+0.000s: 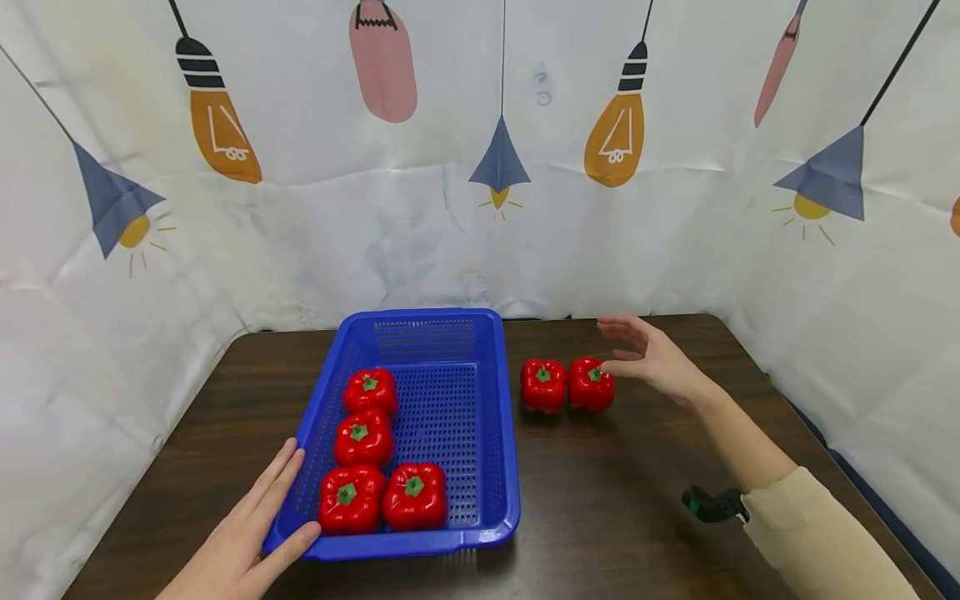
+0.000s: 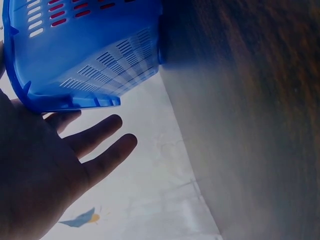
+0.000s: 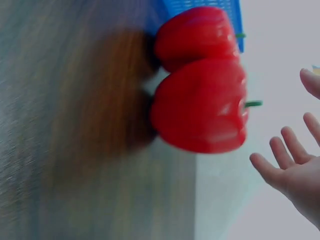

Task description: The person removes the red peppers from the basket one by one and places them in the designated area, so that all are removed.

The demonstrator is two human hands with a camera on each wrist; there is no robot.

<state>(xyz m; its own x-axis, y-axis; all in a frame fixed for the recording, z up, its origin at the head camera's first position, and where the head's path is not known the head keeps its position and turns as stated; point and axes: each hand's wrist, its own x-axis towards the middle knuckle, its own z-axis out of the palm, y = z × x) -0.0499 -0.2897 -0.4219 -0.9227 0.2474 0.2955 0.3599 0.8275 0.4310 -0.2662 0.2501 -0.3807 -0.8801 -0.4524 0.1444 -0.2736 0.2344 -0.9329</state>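
Observation:
A blue plastic basket (image 1: 498,467) with slotted walls holds several red bell peppers; one pepper (image 1: 415,497) sits at its near side. My left hand (image 1: 243,525) rests against the basket's near left corner, thumb on the near rim and straight fingers along the left side. Outside the basket, to its right, two more red peppers stand side by side, a left one (image 1: 543,386) and a right one (image 1: 591,384). My right hand (image 1: 654,360) is just above and right of the right pepper, its fingers spread. In the right wrist view nothing lies between those fingers (image 3: 267,170).
The dark brown wooden table (image 1: 600,517) carries everything. White fabric (image 1: 315,242) printed with lamps and bulbs hangs around its back and sides. A small black device (image 1: 712,505) sits at the right wrist, by the beige sleeve (image 1: 817,533).

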